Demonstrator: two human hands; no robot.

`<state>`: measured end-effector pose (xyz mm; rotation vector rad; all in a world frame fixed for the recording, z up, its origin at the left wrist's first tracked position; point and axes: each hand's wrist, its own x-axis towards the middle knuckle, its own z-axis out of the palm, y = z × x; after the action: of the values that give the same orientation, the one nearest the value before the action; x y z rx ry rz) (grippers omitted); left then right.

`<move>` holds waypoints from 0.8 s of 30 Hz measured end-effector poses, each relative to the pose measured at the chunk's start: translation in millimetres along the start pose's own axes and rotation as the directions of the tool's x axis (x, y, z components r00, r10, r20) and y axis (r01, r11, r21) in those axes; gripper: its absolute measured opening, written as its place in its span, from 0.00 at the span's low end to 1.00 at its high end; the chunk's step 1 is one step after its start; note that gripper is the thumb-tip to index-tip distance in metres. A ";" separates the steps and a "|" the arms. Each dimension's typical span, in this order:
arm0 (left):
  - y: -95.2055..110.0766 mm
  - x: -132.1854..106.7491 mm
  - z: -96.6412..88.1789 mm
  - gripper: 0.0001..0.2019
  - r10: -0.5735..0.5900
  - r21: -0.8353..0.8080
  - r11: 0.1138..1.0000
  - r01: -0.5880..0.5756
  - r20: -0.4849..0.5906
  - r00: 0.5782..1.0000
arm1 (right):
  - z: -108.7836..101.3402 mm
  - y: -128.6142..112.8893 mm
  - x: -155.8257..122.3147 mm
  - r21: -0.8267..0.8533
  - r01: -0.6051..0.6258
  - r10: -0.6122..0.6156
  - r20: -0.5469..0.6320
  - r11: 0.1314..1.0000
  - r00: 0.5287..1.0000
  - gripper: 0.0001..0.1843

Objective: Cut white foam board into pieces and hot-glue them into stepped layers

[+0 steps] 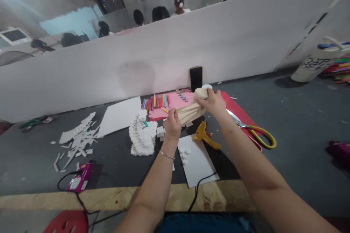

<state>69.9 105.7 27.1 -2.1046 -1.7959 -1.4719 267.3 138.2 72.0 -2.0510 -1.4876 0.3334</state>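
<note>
Both hands hold a beige folded paper piece [191, 111] above the grey table. My left hand [172, 123] is closed round its lower left end. Its upper right end is gripped by my right hand [214, 103], fingers wrapped round it. Just left of the left hand stands a white model built of small foam pieces [142, 136]. A yellow glue gun [205, 135] lies below the paper piece, beside a white sheet [198, 162] with a few small white bits on it.
Coloured sticks [157, 101] lie on a pink sheet, a red sheet [235, 107] and yellow-handled scissors [258, 134] to the right. White foam strips [75, 138] and a purple glue gun [80, 178] lie left. A phone [196, 77] leans on the white partition; several people sit beyond.
</note>
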 end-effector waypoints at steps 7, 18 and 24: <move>-6.2 18.6 -4.5 0.20 0.019 -0.017 1.000 -0.020 -0.076 0.997 | -7.3 -18.7 4.2 0.026 -0.003 0.004 -0.047 1.000 0.999 0.39; -6.5 19.0 -13.7 0.21 0.034 -0.008 0.999 -0.035 -0.083 0.996 | -4.7 -25.5 4.7 0.011 -0.021 0.021 -0.069 1.000 0.997 0.37; -5.1 18.3 -15.5 0.19 0.016 -0.020 1.000 -0.018 -0.095 0.995 | -4.2 -22.9 5.5 0.001 -0.017 0.017 -0.092 1.000 0.996 0.38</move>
<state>54.5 113.0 44.7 -2.0167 -1.7338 -1.5642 253.5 146.9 89.4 -2.0519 -1.4154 0.2419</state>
